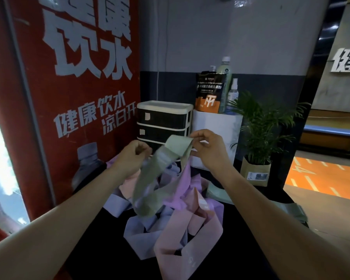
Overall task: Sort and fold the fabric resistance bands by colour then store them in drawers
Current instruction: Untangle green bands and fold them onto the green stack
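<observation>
Green band [150, 178] lifted from the mixed pile, pinched by both hands [204, 146]; sorting underway, folding it seems next.

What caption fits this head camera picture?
Both hands lift a green band above the pile of bands, before the drawers.

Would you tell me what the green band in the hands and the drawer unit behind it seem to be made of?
Green band: soft woven fabric, matte; it drapes and folds limply between the left hand and right hand. Drawer unit: probably moulded plastic, with a smooth white frame and dark, slightly glossy drawer fronts.
</observation>
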Action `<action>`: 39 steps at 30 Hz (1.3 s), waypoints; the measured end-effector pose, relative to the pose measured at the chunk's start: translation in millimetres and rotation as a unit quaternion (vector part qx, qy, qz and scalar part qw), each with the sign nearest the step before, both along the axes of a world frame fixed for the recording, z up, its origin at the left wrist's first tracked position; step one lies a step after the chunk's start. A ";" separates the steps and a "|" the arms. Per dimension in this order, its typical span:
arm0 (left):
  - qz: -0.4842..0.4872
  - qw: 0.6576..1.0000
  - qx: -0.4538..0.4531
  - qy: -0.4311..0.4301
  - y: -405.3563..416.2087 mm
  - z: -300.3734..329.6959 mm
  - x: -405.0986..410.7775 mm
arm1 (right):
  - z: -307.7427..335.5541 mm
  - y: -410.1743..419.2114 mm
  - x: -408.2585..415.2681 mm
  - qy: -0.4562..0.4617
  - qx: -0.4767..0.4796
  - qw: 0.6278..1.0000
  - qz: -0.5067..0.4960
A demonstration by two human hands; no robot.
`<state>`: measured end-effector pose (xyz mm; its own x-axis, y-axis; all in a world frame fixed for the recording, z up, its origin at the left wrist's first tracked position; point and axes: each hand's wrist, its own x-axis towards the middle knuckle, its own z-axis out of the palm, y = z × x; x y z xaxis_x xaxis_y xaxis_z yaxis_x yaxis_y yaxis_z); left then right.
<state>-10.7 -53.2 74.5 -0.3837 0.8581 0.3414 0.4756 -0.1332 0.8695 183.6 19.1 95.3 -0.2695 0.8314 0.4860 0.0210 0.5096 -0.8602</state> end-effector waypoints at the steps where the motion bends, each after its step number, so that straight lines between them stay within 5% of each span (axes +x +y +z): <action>1: -0.026 1.000 0.006 -0.016 -0.3 0.6 6.3 | 0.2 -3.0 -1.2 -0.006 0.000 1.000 0.008; 5: -0.132 0.991 0.022 -0.011 0.4 3.2 32.3 | -1.9 -11.8 -8.7 -0.008 0.008 0.999 0.044; 10: -0.122 0.984 0.051 -0.120 5.4 -2.6 35.0 | -8.6 -16.4 -6.2 -0.033 0.012 0.997 0.062; 16: -0.108 0.974 0.075 -0.185 3.6 -1.3 23.5 | -47.3 -23.3 -9.5 -0.170 -0.059 0.970 0.162; 22: -0.105 0.965 0.103 -0.217 -4.9 10.0 10.6 | -38.3 -28.3 -20.7 -0.143 -0.054 0.975 0.160; 30: -0.102 0.963 0.091 -0.233 -8.6 32.9 6.4 | 3.2 -36.3 -34.2 -0.048 0.186 0.981 -0.021; 33: -0.122 0.965 0.081 -0.216 -7.2 41.5 7.6 | 17.4 -40.5 -39.4 -0.112 0.302 0.947 -0.018; 39: -0.138 0.971 0.069 -0.184 -10.9 52.5 16.8 | 29.2 -34.2 -43.2 -0.182 0.325 0.927 -0.036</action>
<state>6.1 -64.1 127.0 -0.2636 0.9010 0.3447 0.0667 -0.3394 0.9383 140.4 -15.1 124.5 -0.4697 0.4163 0.7785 0.3043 0.9041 -0.2999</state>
